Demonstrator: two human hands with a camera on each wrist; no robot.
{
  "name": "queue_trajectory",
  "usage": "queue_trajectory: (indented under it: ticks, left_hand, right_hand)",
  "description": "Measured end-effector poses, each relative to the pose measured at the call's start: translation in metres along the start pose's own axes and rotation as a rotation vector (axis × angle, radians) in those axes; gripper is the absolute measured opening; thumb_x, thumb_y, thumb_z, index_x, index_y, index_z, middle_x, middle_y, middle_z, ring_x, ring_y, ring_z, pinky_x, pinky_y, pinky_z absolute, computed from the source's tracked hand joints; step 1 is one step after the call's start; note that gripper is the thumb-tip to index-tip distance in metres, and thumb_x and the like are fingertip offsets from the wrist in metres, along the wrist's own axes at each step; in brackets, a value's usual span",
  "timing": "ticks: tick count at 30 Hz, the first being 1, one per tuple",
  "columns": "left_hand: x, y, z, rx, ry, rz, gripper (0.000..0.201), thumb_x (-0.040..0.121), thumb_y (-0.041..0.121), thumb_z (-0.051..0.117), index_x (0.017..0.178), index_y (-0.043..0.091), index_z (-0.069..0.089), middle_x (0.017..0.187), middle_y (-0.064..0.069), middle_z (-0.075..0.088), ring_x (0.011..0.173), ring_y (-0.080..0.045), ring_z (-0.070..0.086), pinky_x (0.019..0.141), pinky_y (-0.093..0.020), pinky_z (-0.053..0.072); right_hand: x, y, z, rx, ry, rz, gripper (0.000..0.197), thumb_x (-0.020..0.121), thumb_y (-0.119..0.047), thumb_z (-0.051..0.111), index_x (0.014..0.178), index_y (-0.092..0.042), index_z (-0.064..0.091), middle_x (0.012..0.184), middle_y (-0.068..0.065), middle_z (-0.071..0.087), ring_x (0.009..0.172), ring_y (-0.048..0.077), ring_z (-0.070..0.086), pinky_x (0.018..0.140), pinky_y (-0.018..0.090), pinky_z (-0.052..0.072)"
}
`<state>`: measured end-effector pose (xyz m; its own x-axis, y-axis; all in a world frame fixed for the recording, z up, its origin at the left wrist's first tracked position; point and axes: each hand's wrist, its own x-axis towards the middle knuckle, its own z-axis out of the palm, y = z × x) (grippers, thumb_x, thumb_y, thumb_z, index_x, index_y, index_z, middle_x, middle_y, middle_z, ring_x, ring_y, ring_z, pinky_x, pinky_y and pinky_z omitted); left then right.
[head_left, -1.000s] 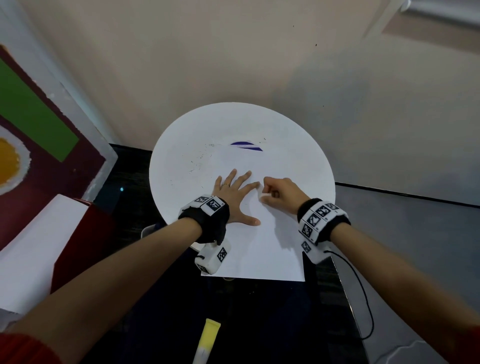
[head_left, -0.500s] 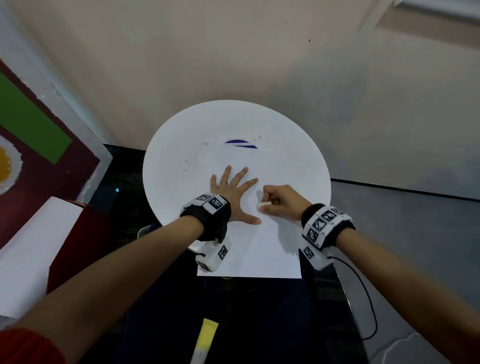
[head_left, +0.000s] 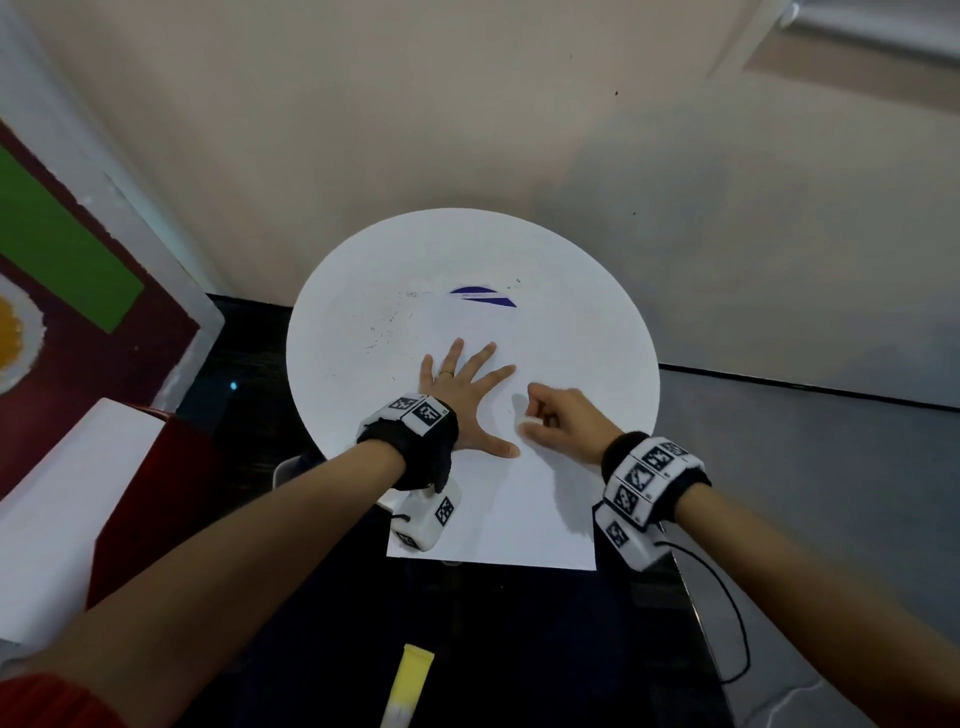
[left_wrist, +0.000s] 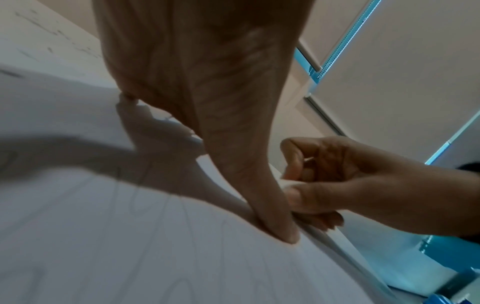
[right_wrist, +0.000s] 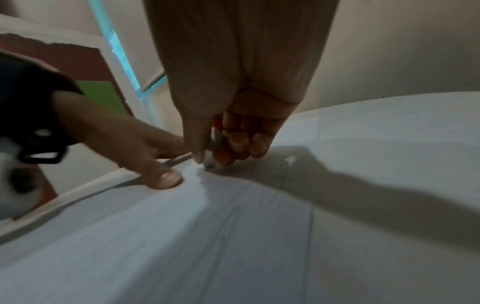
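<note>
Pressure from the spread left hand (head_left: 462, 405) pins the white paper sheet (head_left: 519, 509); the right hand (head_left: 563, 421), pinching a small white stub (right_wrist: 209, 158), should rub lightly.

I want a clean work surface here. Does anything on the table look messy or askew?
Dark specks lie scattered on the white table beyond the left hand. The paper sheet that hand presses flat juts past the table's near edge. The right hand pinches a small white piece; nothing looks spilled or torn.
</note>
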<state>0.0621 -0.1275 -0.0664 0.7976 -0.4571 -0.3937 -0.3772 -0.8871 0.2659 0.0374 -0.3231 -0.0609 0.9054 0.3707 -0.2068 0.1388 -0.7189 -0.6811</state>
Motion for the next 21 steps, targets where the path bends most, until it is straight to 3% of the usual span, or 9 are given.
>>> queue_trajectory:
  ticks: [2,7,9,12,14,17,18,19,21]
  left_hand:
    - [0.000,0.001,0.002,0.009,-0.007,0.005,0.115,0.064,0.084,0.057,0.151,0.044,-0.006,0.157,0.014,-0.026,0.143,-0.026,-0.028,0.112,-0.057,-0.015]
    - [-0.011,0.010,0.006,0.105,0.004,0.088,0.099,0.087,0.069,0.044,0.154,0.023,-0.012,0.158,0.006,-0.024,0.145,-0.024,-0.023,0.116,-0.052,-0.010]
    - [-0.019,0.025,0.015,0.207,0.050,0.257,0.078,0.099,0.053,0.034,0.154,0.020,-0.011,0.160,0.003,-0.021,0.146,-0.026,-0.020,0.119,-0.050,-0.007]
    - [-0.031,0.042,0.035,0.213,-0.045,0.589,0.056,0.105,0.042,0.022,0.153,0.032,-0.005,0.160,0.008,-0.016,0.145,-0.023,-0.020,0.117,-0.045,-0.012]
    - [-0.037,0.034,0.041,0.217,-0.040,0.407,0.056,0.105,0.042,0.016,0.153,0.028,-0.009,0.159,0.004,-0.020,0.144,-0.023,-0.024,0.119,-0.045,-0.010]
    - [-0.047,0.009,0.035,0.119,0.063,-0.276,0.067,0.103,0.046,0.011,0.150,0.006,-0.018,0.156,-0.017,-0.026,0.144,-0.033,-0.023,0.120,-0.043,-0.007]
    - [-0.049,0.004,0.030,0.083,0.081,-0.417,0.070,0.103,0.047,0.010,0.148,0.002,-0.019,0.154,-0.022,-0.027,0.144,-0.036,-0.022,0.120,-0.042,-0.006]
    - [-0.051,0.002,0.026,0.066,0.114,-0.466,0.072,0.103,0.047,0.010,0.148,-0.001,-0.019,0.153,-0.024,-0.027,0.144,-0.037,-0.021,0.120,-0.042,-0.005]
    - [-0.046,0.009,0.020,0.055,0.190,-0.313,0.072,0.103,0.046,0.014,0.147,0.001,-0.021,0.153,-0.020,-0.029,0.144,-0.034,-0.022,0.119,-0.042,-0.006]
  right_hand:
    - [-0.006,0.003,-0.002,0.139,-0.037,0.025,0.025,0.086,-0.012,0.067,0.073,-0.014,0.045,0.063,0.003,0.052,0.054,0.013,0.043,0.054,0.021,0.038]
    - [0.013,0.020,-0.015,0.608,0.378,0.244,0.015,0.092,-0.013,0.061,0.083,-0.012,0.049,0.058,0.003,0.054,0.051,0.016,0.045,0.052,0.025,0.039]
    - [0.016,0.027,-0.010,0.644,0.405,0.276,0.015,0.093,-0.013,0.060,0.085,-0.010,0.048,0.058,0.003,0.053,0.050,0.016,0.045,0.053,0.027,0.038]
    - [0.016,0.031,-0.007,0.631,0.377,0.256,0.015,0.093,-0.015,0.060,0.085,-0.010,0.048,0.060,0.006,0.053,0.052,0.017,0.044,0.053,0.025,0.039]
    - [0.015,0.031,-0.008,0.632,0.373,0.237,0.015,0.093,-0.015,0.060,0.084,-0.011,0.049,0.060,0.008,0.054,0.052,0.018,0.044,0.053,0.024,0.038]
    - [0.013,0.031,-0.009,0.610,0.335,0.212,0.016,0.092,-0.017,0.061,0.082,-0.013,0.049,0.061,0.007,0.055,0.054,0.019,0.046,0.053,0.021,0.039]
    - [0.013,0.031,-0.009,0.607,0.318,0.204,0.016,0.092,-0.017,0.062,0.082,-0.012,0.049,0.060,0.007,0.055,0.055,0.019,0.046,0.053,0.020,0.040]
    - [0.014,0.030,-0.009,0.608,0.304,0.197,0.016,0.092,-0.016,0.062,0.083,-0.011,0.049,0.060,0.007,0.055,0.056,0.019,0.046,0.052,0.020,0.039]
    - [0.014,0.028,-0.012,0.600,0.265,0.188,0.016,0.091,-0.013,0.063,0.084,-0.010,0.050,0.058,0.006,0.055,0.055,0.020,0.045,0.052,0.022,0.039]
